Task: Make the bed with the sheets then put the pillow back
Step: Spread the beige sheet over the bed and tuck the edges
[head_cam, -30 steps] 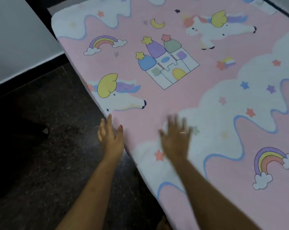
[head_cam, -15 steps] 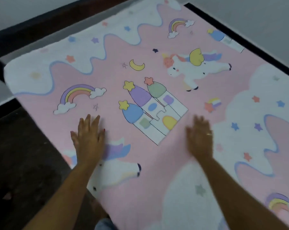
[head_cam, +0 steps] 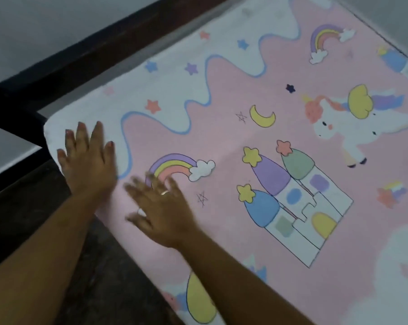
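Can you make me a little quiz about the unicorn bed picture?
1. True or false: both hands are flat and open on the sheet.
2. Which hand wears a ring? A) left hand B) right hand
3. Fill in: the right hand's fingertips partly cover the end of a printed ____.

Key:
1. True. Neither hand grips anything; both lie spread on the sheet near the bed's corner.
2. B. A ring shows on a finger of the right hand.
3. Rainbow, the one just left of the castle.
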